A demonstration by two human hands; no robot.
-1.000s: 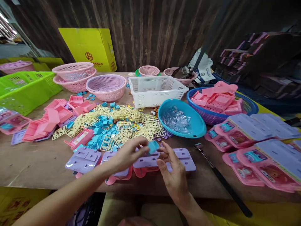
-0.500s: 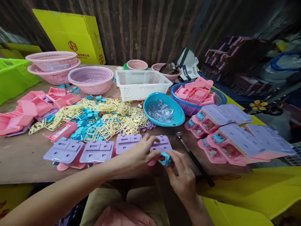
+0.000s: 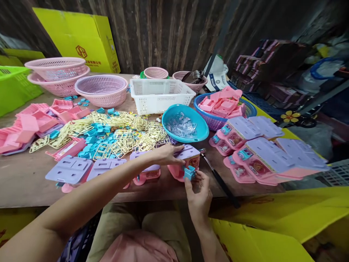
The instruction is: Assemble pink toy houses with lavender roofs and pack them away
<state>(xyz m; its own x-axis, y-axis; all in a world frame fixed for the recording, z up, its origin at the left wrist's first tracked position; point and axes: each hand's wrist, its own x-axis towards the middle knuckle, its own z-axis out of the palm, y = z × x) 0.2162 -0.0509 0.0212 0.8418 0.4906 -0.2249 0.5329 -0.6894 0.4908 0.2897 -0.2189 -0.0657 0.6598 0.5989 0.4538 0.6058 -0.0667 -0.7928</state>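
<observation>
A: Head view, left hand (image 3: 167, 154)?
B: Pressed flat, grip released, on the lilac-topped pink toy case (image 3: 188, 160) near the desk's (image 3: 24, 182) front edge.
A: Right hand (image 3: 198, 193)?
B: Grip pinching a small blue plastic part (image 3: 189, 173) against the case's front side. Blue bowl (image 3: 201, 133) of clear pieces just behind.

We are counting two hands at the near edge: the left hand (image 3: 166, 154) and the right hand (image 3: 198, 193). We are counting four lilac-topped toy units (image 3: 69, 169) in the front row. We are seeing five round pink baskets (image 3: 101, 89), one white basket (image 3: 160, 95), one blue basket (image 3: 249, 109) and one teal bowl (image 3: 197, 133). We are noting one yellow box (image 3: 79, 40). The cream frames (image 3: 128, 140) and small teal pieces (image 3: 95, 140) are lying heaped, so we are not counting them.
</observation>
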